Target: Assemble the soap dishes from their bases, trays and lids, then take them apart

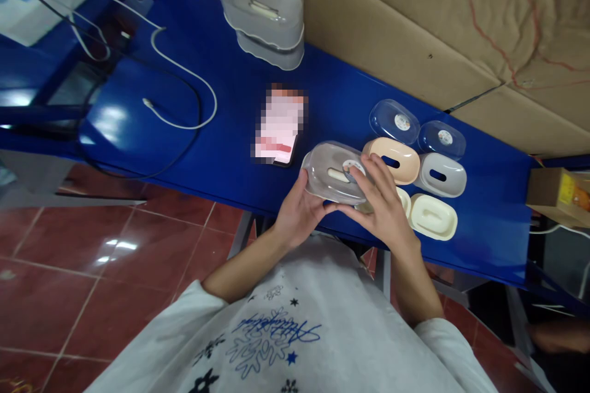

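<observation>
Both hands hold a soap box [327, 163] with a clear, stickered lid over a pale grey body, just above the front edge of the blue table. My left hand [299, 212] grips its left end and underside. My right hand [380, 202] wraps the right end, fingers over the lid near the round sticker. To the right lie a peach soap tray [405, 166] and a light grey soap tray [454, 178], each with a slot. A cream base [436, 230] sits below them; another cream piece is partly hidden behind my right hand. Two clear lids [391, 120] lie behind the trays.
A phone [279, 129] with a blurred screen lies left of the soap box. Stacked lidded grey soap boxes [262, 18] stand at the back against cardboard [369, 18]. White and black cables [184, 126] cross the table's left part. An open carton [548, 196] is at far right.
</observation>
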Demonstrator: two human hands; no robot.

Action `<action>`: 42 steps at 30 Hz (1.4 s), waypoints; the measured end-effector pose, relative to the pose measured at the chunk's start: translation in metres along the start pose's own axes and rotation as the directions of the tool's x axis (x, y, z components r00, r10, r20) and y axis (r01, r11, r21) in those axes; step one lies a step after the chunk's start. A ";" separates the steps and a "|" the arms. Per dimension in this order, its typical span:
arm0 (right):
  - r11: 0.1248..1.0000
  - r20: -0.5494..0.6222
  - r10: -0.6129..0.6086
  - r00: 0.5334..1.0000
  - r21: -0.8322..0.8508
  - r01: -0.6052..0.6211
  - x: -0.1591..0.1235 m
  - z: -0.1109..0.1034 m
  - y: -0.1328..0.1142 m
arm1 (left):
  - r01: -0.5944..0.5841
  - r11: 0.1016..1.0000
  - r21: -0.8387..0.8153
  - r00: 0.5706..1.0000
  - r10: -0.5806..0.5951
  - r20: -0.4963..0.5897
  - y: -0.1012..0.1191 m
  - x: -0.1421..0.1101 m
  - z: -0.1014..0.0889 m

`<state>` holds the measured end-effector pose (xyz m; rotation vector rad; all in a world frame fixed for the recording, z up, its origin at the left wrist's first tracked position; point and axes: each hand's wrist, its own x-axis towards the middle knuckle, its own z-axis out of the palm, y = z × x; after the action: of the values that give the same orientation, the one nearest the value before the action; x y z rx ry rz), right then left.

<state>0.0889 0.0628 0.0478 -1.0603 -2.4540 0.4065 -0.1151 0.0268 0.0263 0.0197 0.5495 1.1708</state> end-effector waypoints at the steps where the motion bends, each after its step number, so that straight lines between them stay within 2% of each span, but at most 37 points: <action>1: 1.000 0.020 -0.011 1.000 -0.005 0.011 0.004 -0.002 0.003 | 0.000 1.000 -0.005 1.000 0.000 -0.002 0.001 0.002 -0.001; 6: 0.998 0.076 0.004 0.997 -0.060 0.000 0.050 -0.007 0.037 | -0.042 0.999 -0.033 0.998 0.044 0.040 0.003 0.013 -0.001; 11: 0.980 0.113 0.103 0.988 -0.179 -0.082 0.109 0.010 0.079 | -0.006 0.999 0.052 1.000 0.006 0.003 -0.004 0.006 -0.001; 14: 0.973 0.136 0.122 0.983 -0.213 -0.091 0.127 0.017 0.087 | -0.018 0.994 0.108 0.999 0.021 -0.033 -0.007 -0.002 -0.002; 16: 0.972 0.157 0.123 0.980 -0.219 -0.087 0.128 0.014 0.085 | -0.036 0.989 0.146 0.998 0.043 -0.051 -0.008 -0.004 -0.003; 18: 0.977 0.160 0.114 0.980 -0.198 -0.081 0.119 0.004 0.079 | -0.045 0.983 0.179 0.997 0.056 -0.057 -0.009 -0.004 -0.004; 20: 0.983 0.114 0.111 0.987 -0.157 -0.092 0.097 -0.009 0.067 | -0.049 0.977 0.207 0.996 0.062 -0.059 -0.011 -0.004 -0.005; 24: 0.995 -0.016 0.072 0.997 -0.072 -0.073 0.018 -0.029 0.032 | -0.037 0.970 0.238 0.995 0.057 -0.080 -0.010 -0.007 -0.007; 27: 0.985 0.036 0.108 0.993 -0.139 -0.102 -0.045 -0.026 0.011 | -0.018 0.967 0.256 0.993 0.048 -0.110 -0.009 -0.011 -0.009; 30: 0.964 0.068 0.179 0.981 -0.209 -0.162 -0.080 -0.014 0.002 | 0.004 0.965 0.261 0.992 0.029 -0.119 -0.013 -0.014 -0.009; 32: 0.965 0.037 0.186 0.982 -0.198 -0.175 -0.086 -0.008 -0.002 | 0.029 0.966 0.258 0.992 0.003 -0.123 -0.020 -0.015 -0.008; 35: 0.978 -0.075 0.174 0.982 -0.102 -0.181 -0.077 -0.005 -0.011 | 0.049 0.973 0.226 0.993 -0.024 -0.112 -0.033 -0.016 -0.004; 38: 0.996 -0.079 0.090 0.993 0.035 -0.088 -0.059 -0.013 -0.018 | 0.080 0.990 0.116 0.996 -0.075 -0.044 -0.043 -0.016 0.002; 40: 0.997 -0.053 0.015 0.998 0.082 -0.011 -0.047 -0.021 -0.012 | 0.105 0.994 0.027 0.994 -0.105 -0.022 -0.045 -0.017 0.007; 42: 0.999 -0.095 0.048 0.994 0.028 -0.046 -0.038 -0.028 0.006 | 0.102 0.994 -0.046 0.994 -0.103 -0.038 -0.044 -0.017 0.009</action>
<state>0.1298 0.0409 0.0586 -1.1030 -2.3370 0.3920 -0.0783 -0.0037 0.0285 -0.0696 0.5542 1.0846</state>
